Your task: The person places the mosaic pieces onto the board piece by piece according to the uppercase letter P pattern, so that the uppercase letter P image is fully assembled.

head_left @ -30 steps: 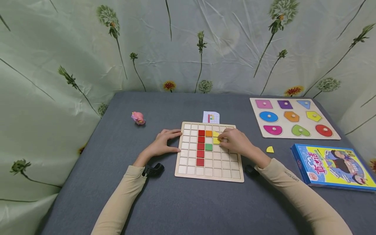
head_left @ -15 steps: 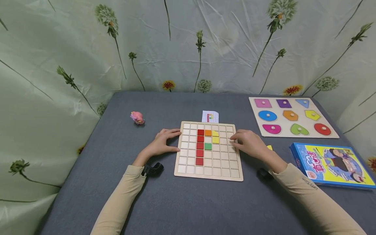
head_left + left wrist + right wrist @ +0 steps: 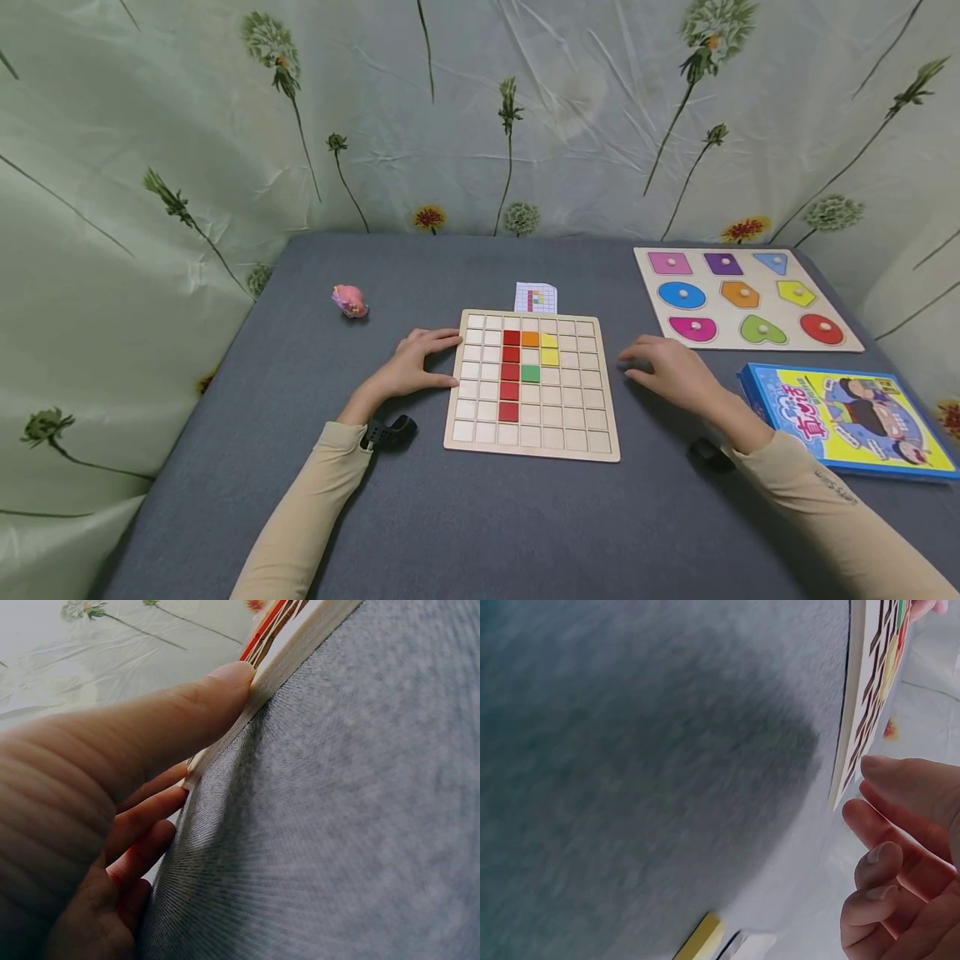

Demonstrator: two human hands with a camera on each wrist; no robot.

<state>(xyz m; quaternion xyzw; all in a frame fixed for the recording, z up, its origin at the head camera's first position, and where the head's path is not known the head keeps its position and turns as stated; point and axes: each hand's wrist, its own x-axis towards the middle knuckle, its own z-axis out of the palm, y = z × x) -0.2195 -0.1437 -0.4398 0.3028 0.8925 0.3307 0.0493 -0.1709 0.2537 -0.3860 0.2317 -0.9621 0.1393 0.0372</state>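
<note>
A wooden grid board [image 3: 534, 453] lies mid-table. Several red tiles [image 3: 509, 372] form a column in it; right of them are an orange tile [image 3: 530, 339], a green tile [image 3: 530, 374] and two yellow tiles [image 3: 550, 357], the upper with a cut corner. My left hand [image 3: 408, 368] spans the board's left edge, thumb and fingertips against it, also in the left wrist view. My right hand [image 3: 670, 373] is off the board to its right, fingers loosely bent, nothing between them. Low in the right wrist view lies a yellow piece [image 3: 699, 942], hidden behind that hand in the head view.
A printed pattern card [image 3: 536, 298] shows behind the board. At the back right is a knob puzzle board [image 3: 708, 293], with a blue and yellow box [image 3: 862, 417] in front of it. A small pink toy [image 3: 350, 301] sits at the back left.
My right hand has left the upper yellow tiles and moved right, past the board's edge, now covering the loose yellow piece. The left hand has kept its place on the board.
</note>
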